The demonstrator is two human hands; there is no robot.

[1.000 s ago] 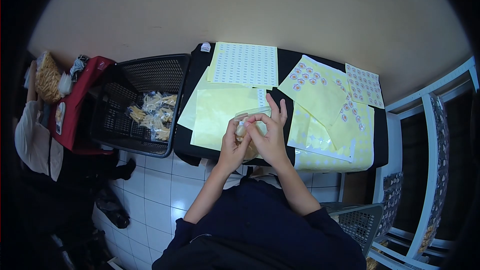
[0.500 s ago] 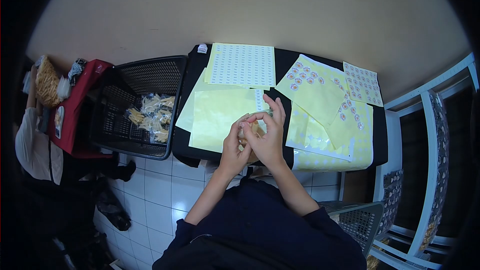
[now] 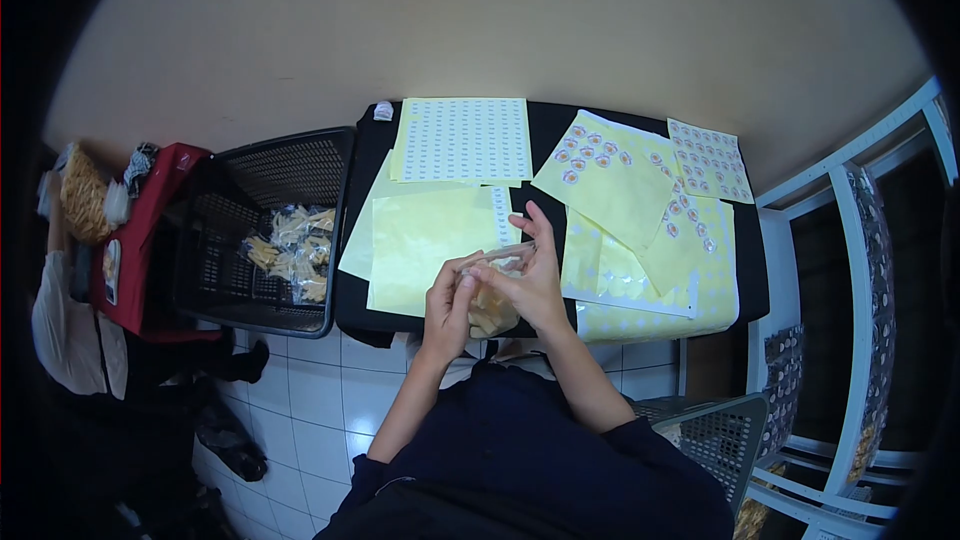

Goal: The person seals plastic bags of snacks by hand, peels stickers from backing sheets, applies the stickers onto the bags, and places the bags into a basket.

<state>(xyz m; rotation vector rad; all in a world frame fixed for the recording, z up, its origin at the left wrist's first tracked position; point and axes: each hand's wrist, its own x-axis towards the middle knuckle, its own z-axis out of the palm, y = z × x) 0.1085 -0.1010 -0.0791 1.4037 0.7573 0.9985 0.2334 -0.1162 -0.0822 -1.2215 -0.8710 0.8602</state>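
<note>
A small clear plastic bag of pale snack sticks (image 3: 490,316) hangs upright between my hands at the front edge of the black-covered table. My left hand (image 3: 450,308) pinches the bag's upper left side, fingers closed. My right hand (image 3: 534,288) grips the upper right side of the bag with thumb and some fingers, while other fingers stretch upward. Just beyond lies a yellow backing sheet (image 3: 430,245) with one column of small labels left at its right side. Behind that is a sheet full of small printed labels (image 3: 465,140).
On the right of the table lie sheets with round stickers (image 3: 610,180) and a yellow dotted pad (image 3: 660,320). A black basket (image 3: 262,315) to the left holds several filled bags (image 3: 295,250). A person's sleeve (image 3: 60,320) shows far left. A grey basket (image 3: 715,440) stands at right.
My hands have lowered slightly and tilted, so the bag between them now shows more clearly. The whole view has shifted a little; table and sheets lie slightly further left.
</note>
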